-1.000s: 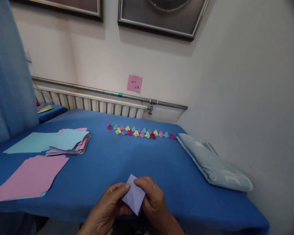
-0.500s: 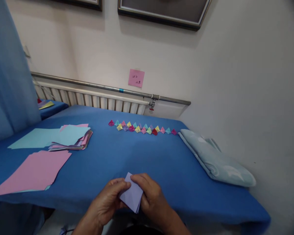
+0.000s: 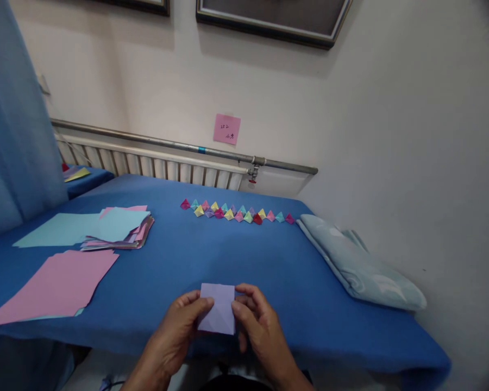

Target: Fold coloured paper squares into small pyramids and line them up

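A small square of folded lavender paper point(image 3: 218, 316) is held just in front of the near edge of the blue-covered surface. My left hand point(image 3: 177, 323) pinches its left side, thumb on the front face and fingers behind. At the paper's right edge, my right hand point(image 3: 261, 320) has its thumb and forefinger against the side, with the other fingers curled partly behind. Farther back, several small folded paper pieces point(image 3: 229, 215) in many colours stand in two staggered rows.
A blue cloth point(image 3: 167, 282) covers the bed-like surface. At left lie pink sheets point(image 3: 55, 285) and a stack of coloured paper point(image 3: 120, 225). A folded pale blanket point(image 3: 358, 260) lies at right. Behind are a radiator point(image 3: 146, 163), a pipe and a pink note point(image 3: 227, 129).
The lavender paper has turned from a tilted diamond to a level square. My right hand has shifted slightly right, from over the paper to its edge.
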### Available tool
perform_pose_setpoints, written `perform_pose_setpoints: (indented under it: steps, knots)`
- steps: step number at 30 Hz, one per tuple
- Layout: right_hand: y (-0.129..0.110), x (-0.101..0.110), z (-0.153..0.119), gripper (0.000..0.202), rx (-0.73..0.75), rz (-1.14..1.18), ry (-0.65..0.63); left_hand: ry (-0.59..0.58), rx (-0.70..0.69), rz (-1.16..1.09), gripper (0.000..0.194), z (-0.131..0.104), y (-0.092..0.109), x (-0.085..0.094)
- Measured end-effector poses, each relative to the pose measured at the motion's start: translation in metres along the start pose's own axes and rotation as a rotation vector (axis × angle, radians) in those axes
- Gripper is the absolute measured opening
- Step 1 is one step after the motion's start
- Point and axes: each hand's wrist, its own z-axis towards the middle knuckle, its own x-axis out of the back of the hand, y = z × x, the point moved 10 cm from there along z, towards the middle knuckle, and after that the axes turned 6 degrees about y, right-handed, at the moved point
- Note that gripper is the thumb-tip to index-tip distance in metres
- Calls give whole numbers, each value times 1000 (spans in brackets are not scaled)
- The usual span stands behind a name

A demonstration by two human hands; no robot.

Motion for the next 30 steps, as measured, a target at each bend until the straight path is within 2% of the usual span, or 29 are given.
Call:
perform_pose_setpoints:
  steps: [3,8,12,16,18,22,27,30]
  knots:
    - [-1,-3,3,56,-60,27,-10,-8,-40,60,32,-3,1,-2]
    - [-6,-7,1,32,-53,26,-73,-23,-159,229,31,-15,13,-7]
    - [-14,-4,-7,30,-13,8,-84,-51,-215,265,30,-27,23,-13]
    - [-23,-5,-13,28,-17,-23,-100,35,-338,328,28,-38,41,-5]
    - [-25,-5,-15,26,-41,-14,-107,41,-372,388,27,-41,46,-4]
    - [-23,-6,-14,21,-84,1,-99,19,-376,440,28,-42,44,-3]
    - [-24,-7,-14,22,-72,-31,-102,-53,-241,364,29,-34,25,-7]
    - [-28,-10,-15,22,-42,-78,-134,-42,-247,348,30,-33,25,-7]
